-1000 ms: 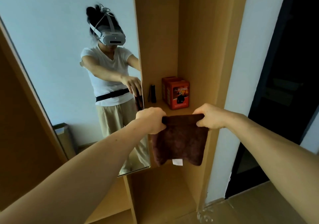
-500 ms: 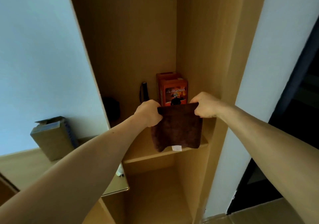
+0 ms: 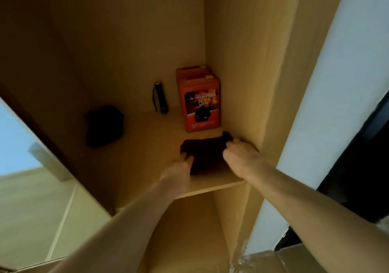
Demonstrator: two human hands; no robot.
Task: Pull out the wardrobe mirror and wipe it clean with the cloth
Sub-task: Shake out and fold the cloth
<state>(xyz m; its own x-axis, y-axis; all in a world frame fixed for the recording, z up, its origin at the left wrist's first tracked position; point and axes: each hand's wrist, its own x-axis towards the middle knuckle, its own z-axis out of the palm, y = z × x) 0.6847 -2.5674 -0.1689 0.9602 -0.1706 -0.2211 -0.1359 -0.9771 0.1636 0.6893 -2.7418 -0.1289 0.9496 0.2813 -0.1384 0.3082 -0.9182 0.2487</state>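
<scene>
**Cloth [image 3: 205, 154] on the wardrobe shelf [image 3: 145, 152], 2 hands at its edges**

Mirror [image 3: 19, 188] fills the far left of the view. It stands out from the wardrobe at an angle and reflects a pale wall and floor, so pulling it out looks done. On the shelf to its right sits a black bundle [image 3: 104, 125], too dark to identify. Further right a small black torch [image 3: 161, 98] stands upright near the back. 2 orange boxes [image 3: 199, 102] stand one behind the other in the back right corner.

The dark brown cloth lies just in front of the boxes, near the shelf's front right corner. The left hand [image 3: 179, 171] reaches in with its fingertips at the cloth's near left edge. Blur hides whether it pinches the fabric or only rests on it. The right hand [image 3: 242, 157] is apart from the left, with the cloth between them. Its fingers curl over the cloth's right edge, close to the wardrobe's side panel [image 3: 242, 62]. A white wall [image 3: 347, 83] lies beyond that.

The step in hand looks like handling the cloth at the shelf. One view does not show whether it is being picked up or put down. If wiping remains, the next move is a firm grip on the cloth, a lift clear of the boxes, and a swing left to the glass.
</scene>
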